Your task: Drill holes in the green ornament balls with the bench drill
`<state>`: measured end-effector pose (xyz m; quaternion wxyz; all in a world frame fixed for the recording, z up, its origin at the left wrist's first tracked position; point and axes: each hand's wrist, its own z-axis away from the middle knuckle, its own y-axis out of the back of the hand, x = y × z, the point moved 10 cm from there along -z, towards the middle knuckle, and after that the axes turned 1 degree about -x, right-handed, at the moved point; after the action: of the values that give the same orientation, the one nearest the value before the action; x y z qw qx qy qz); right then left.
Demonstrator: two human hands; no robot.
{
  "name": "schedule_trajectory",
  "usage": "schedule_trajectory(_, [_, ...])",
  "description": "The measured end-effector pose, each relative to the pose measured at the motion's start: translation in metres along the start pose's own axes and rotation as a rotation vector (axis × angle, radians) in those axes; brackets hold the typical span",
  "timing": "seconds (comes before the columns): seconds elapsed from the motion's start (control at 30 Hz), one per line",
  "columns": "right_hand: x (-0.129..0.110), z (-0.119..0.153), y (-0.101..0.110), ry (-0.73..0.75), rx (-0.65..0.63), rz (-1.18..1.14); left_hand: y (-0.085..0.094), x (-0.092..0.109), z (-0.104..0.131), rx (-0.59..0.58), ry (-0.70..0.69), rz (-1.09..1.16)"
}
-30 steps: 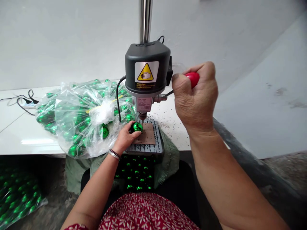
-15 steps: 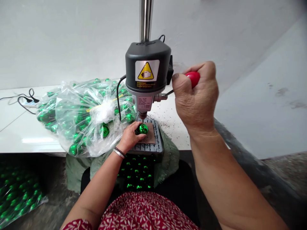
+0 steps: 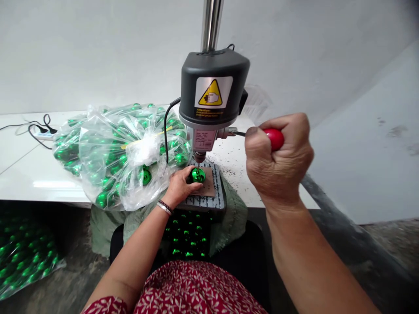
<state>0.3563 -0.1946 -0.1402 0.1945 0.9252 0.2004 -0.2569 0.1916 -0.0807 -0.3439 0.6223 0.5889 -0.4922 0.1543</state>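
A shiny green ball [image 3: 198, 175] sits on a brown board [image 3: 208, 185] on the drill press base [image 3: 219, 192]. My left hand [image 3: 182, 185] grips the ball from its left side, with the thumb at the front and fingers behind. Straight above it stands the chuck [image 3: 200, 157] of the drill press [image 3: 214, 93], its thin bit reaching the ball's top; whether it has gone in I cannot tell. My right hand [image 3: 279, 159] is wrapped round the red knob [image 3: 275, 138] of the feed lever, to the right of the drill head.
A clear plastic bag [image 3: 147, 146] full of green balls lies left of the drill on the white table [image 3: 59, 187]. Dark shavings are scattered around the base. More green balls [image 3: 188, 235] lie below the table edge, others in a bag [image 3: 26, 261] at lower left.
My right hand has pulled the lever's red knob downward. My left hand still holds the ball in place under the bit. The whole view has shifted slightly.
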Motion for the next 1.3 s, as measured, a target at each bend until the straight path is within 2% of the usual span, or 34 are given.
schedule_trajectory(0.63, [0.002,0.035,0.007,0.105,0.182,0.041,-0.001,-0.003,0.0,0.013,-0.027,0.076])
schedule_trajectory(0.97, [0.009,0.06,0.002,0.171,0.174,-0.012,-0.001,-0.001,0.0,0.004,-0.025,0.045])
schedule_trajectory(1.03, [0.009,0.051,0.004,0.134,0.191,-0.014,-0.001,0.0,0.0,0.004,-0.014,0.042])
schedule_trajectory(1.1, [0.005,0.027,0.004,0.08,0.172,-0.024,-0.001,0.001,0.0,0.012,0.011,0.034])
schedule_trajectory(1.2, [0.0,-0.019,-0.01,-0.031,0.01,-0.05,0.002,0.005,0.005,0.042,0.038,0.033])
schedule_trajectory(1.3, [0.003,-0.046,-0.017,-0.154,-0.064,-0.005,0.013,0.013,0.019,0.044,0.05,0.04])
